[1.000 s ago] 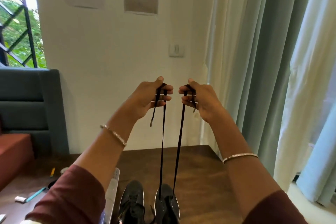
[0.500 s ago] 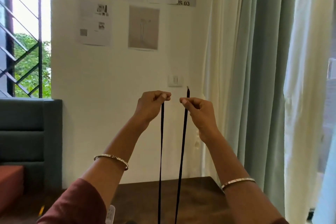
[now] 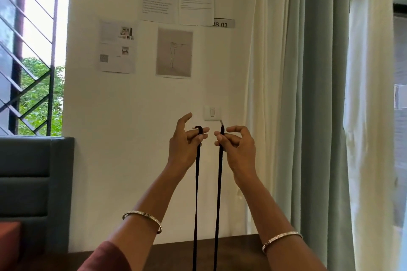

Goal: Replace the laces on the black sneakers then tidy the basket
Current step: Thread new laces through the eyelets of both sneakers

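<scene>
Only one sign here can be read
A grey strip point(image 3: 224, 24) on the wall reads "US 03", its left end hidden behind a printed sheet point(image 3: 196, 0); the print on the pinned sheets is too small to read.

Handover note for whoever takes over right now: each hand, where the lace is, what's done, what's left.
Left hand: raised, one end of the black lace looped over its forefinger.
Right hand: pinches the other end, tip pointing up.
Both strands run straight down out of frame; sneakers and basket not in view.
Done: cannot tell. Left: finish lacing, tidy basket.
</scene>
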### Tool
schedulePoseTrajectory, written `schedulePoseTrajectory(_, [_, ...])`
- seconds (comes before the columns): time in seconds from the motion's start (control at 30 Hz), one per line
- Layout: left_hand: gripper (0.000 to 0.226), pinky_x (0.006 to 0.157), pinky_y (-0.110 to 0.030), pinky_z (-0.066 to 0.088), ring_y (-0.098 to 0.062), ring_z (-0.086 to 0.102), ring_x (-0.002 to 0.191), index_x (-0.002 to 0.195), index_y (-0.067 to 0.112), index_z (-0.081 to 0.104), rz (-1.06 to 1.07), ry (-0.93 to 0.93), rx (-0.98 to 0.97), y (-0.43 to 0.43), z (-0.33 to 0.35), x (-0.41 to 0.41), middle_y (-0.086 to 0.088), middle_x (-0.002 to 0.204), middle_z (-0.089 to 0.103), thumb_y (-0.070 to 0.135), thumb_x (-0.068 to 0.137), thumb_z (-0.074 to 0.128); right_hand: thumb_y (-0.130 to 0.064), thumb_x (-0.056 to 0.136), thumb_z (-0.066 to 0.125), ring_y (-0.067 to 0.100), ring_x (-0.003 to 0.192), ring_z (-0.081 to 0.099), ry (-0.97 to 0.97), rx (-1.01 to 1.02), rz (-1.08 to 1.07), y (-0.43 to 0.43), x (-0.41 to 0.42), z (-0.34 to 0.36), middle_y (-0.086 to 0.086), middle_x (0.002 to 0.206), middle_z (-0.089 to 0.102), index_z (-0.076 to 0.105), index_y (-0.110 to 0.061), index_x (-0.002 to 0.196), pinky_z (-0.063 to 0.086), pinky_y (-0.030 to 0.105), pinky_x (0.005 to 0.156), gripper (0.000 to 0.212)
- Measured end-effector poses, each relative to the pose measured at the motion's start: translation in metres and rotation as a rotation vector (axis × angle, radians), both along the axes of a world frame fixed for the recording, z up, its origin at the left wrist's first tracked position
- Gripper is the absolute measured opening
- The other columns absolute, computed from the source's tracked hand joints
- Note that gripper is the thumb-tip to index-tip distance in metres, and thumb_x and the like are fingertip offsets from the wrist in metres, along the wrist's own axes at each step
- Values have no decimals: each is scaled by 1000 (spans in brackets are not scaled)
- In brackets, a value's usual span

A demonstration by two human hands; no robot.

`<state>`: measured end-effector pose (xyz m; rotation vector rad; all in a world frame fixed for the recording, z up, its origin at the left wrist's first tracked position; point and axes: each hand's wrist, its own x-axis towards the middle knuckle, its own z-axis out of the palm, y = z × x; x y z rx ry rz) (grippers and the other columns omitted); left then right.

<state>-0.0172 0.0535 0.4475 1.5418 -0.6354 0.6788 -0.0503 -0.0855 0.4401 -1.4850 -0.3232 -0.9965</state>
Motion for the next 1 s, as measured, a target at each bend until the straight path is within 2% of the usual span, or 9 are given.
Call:
schedulePoseTrajectory(0.13, [64,83,-25,59,-2,72,91,148,28,33,-7,-46,10,-1,-2,1,6,116,72,0,96,59,-26,85,78,15,77,74,29,11,9,1,1,-1,0,77,77,62,-13,101,56,45,91,26])
schedulePoseTrajectory(0.33, [74,73,-19,57,-8,74,79,143,34,32,-11,47,73,1,-33,12,11,127,58,-7,90,63,-27,90,73,17,77,75,93,52,33,-4,11,-25,0,85,77,64,-10,100,58,41,87,22])
schedulePoseTrajectory(0.5, [52,69,-32,61,-13,73,78,113,29,55,74,167,151,11,-97,28,-1,120,63,-16,87,44,-21,92,71,22,69,71,225,118,19,-18,28,-87,8,81,74,65,-6,97,61,37,70,16])
schedulePoseTrajectory(0.6, [49,81,-36,58,-17,70,94,90,26,71,240,308,231,16,-151,36,0,111,70,-15,84,44,-21,95,67,18,58,64,340,44,-55,-29,32,-136,6,81,73,62,-11,102,52,27,53,13])
schedulePoseTrajectory(0.67, [43,93,-34,52,-20,66,106,95,18,76,341,410,301,19,-190,38,-2,111,72,-11,87,45,-19,97,63,16,54,62,427,-80,-129,-38,36,-173,1,79,73,57,-17,104,49,22,50,10])
schedulePoseTrajectory(0.77, [34,94,-31,46,-23,63,112,105,14,75,407,496,444,18,-246,34,-4,116,71,0,92,47,-5,96,54,13,59,64,599,-238,-161,-50,40,-232,1,81,70,57,-22,94,49,21,46,18])
schedulePoseTrajectory(0.87, [25,88,-29,45,-24,63,111,109,21,74,373,616,615,8,-302,27,-1,115,71,16,96,52,4,91,50,18,81,70,867,-378,-132,-58,50,-297,0,85,71,66,-26,80,61,33,61,36])
schedulePoseTrajectory(0.93, [22,86,-27,47,-21,65,107,108,23,74,317,702,697,-3,-341,19,2,110,72,29,97,56,-3,90,58,17,89,71,1027,-447,-106,-61,52,-339,-2,91,74,71,-29,78,61,38,79,32])
schedulePoseTrajectory(1.0, [25,88,-29,50,-20,65,106,109,24,73,267,760,763,-13,-378,12,3,109,72,40,95,59,-13,88,67,17,97,70,1119,-521,-118,-59,52,-374,-2,98,76,77,-27,86,55,34,91,17])
